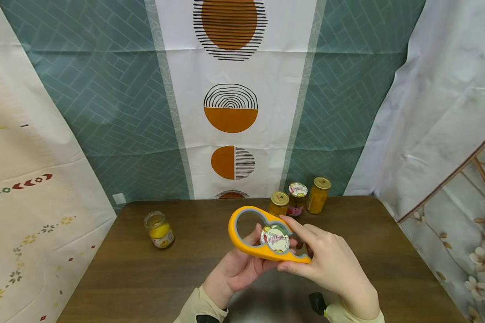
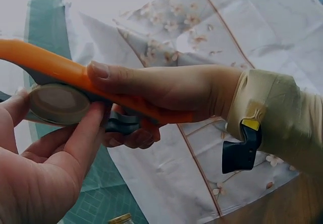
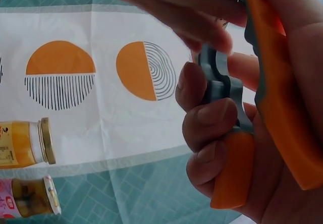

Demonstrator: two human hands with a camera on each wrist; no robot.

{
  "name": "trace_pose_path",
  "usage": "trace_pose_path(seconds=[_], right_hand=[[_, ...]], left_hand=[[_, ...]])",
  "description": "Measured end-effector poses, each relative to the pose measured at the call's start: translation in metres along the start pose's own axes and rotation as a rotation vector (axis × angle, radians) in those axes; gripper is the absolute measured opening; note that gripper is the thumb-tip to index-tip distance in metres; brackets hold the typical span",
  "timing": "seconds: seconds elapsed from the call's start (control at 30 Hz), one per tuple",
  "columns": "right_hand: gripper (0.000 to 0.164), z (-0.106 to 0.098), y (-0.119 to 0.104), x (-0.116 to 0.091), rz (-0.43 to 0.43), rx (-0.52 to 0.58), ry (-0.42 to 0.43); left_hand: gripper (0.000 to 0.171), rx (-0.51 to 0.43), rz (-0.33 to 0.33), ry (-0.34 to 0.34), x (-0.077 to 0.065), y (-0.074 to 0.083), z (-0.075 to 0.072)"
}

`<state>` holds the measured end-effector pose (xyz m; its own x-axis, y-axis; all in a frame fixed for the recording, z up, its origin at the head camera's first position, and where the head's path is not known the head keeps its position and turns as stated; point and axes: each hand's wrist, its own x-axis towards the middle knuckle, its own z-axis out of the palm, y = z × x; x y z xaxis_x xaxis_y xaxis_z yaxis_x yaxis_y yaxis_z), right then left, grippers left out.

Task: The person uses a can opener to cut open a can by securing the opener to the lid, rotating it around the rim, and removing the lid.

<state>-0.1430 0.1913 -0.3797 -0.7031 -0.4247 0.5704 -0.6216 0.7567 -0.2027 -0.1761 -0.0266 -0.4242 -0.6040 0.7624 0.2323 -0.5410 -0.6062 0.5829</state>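
Observation:
My right hand (image 1: 335,258) grips an orange and grey jar opener (image 1: 266,254) by its two handles, thumb on one side and fingers curled round the other. Between the opener's scalloped arms sits a round white lid (image 1: 275,238) with green and pink print. My left hand (image 1: 238,269) pinches this lid from below with its fingertips. In the left wrist view the lid (image 2: 59,103) looks like a thin disc, with no jar visible under it. A lidless glass jar (image 1: 160,231) with yellow contents stands on the left of the table.
At the back right of the brown table (image 1: 117,269) stand a short gold-lidded jar (image 1: 279,204), a jar with a white printed lid (image 1: 297,199) and a taller gold-lidded jar (image 1: 318,196). Patterned cloth (image 1: 125,112) hangs behind and at both sides.

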Motion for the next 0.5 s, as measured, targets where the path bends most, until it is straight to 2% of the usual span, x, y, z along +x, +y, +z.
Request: trace_pose_path(seconds=[0.23, 0.5], right_hand=[[0.093, -0.0025, -0.0001, 0.0007, -0.035, 0.026, 0.001], [0.095, 0.0005, -0.0024, 0.0015, -0.087, 0.063, 0.035]], left_hand=[[0.067, -0.04, -0.061, -0.002, -0.0028, -0.0007, 0.0003], [0.065, 0.006, -0.058, -0.015, -0.0034, 0.0001, -0.0016]])
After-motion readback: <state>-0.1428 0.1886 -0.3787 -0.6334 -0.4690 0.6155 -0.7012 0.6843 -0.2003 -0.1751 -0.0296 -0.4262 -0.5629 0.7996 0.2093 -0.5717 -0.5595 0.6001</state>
